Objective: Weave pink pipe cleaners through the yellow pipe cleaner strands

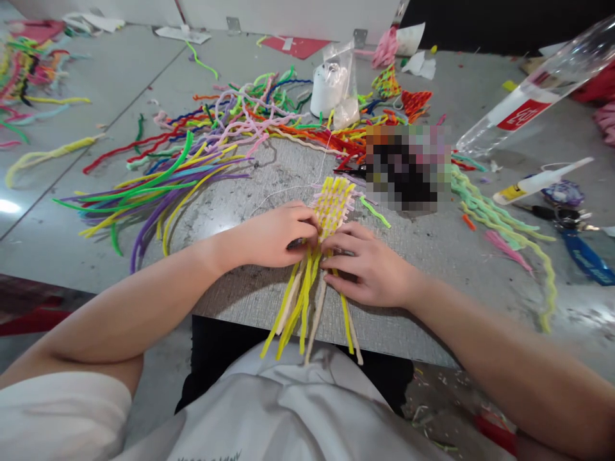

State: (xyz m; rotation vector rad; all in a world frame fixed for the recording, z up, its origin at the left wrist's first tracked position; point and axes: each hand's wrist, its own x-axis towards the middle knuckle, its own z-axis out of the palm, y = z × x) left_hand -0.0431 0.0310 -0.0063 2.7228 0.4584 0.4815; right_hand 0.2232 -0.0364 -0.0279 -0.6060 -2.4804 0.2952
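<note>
Pipe-cleaner weaving (331, 202), yellow crossed with pale pink, lies in the head view at the near middle of the grey table (230, 291), its finished end pointing far. The left hand (288, 235) curls its fingers closed on the weaving's left side, apparently to keep the rows tight. The right hand (369, 264) lays bent fingers across the right side; its thumb is hidden, so whether it pinches cannot be told. Loose yellow strands (303, 307) and cream ones hang past the table's near edge toward the lap, probably left free so each can be separated easily.

Loose pipe cleaners (182, 186) fan out on the left, and a tangled heap (245, 115) borders the far side near a white thread spool (323, 95). A mint braid (490, 205) and a glue tube (523, 188) bound the right. Bare tabletop between heap and left wrist gives that arm room; the right elbow sits over the near edge.
</note>
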